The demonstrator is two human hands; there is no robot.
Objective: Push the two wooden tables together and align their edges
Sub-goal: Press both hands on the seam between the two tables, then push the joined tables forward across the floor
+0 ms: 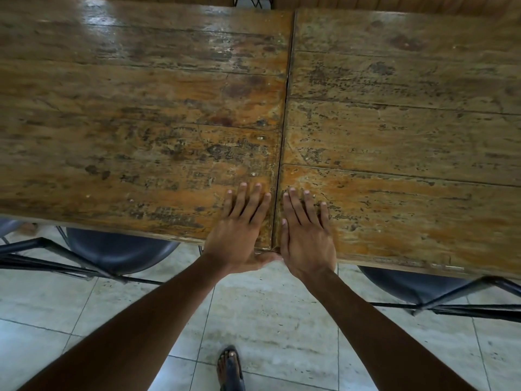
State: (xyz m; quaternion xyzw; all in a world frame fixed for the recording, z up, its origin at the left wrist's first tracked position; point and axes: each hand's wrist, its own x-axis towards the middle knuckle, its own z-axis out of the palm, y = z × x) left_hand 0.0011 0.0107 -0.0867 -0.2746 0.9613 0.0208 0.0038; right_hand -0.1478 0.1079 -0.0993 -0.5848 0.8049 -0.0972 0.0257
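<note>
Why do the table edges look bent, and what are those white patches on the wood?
Head view: the wide-angle lens bows the left table and right table edges; the white patches are glare on glossy wood at the far side; the forearms blur slightly near the frame's bottom.

The left table was worn brown wood with orange patches and dark speckled scuffs — its planks ran as long streaks. The right table showed the same brown and orange, flecked black. The floor was pale grey-beige tile with dark grout lines. The 2 stools were dark blue-grey. The sandal was black.
</note>
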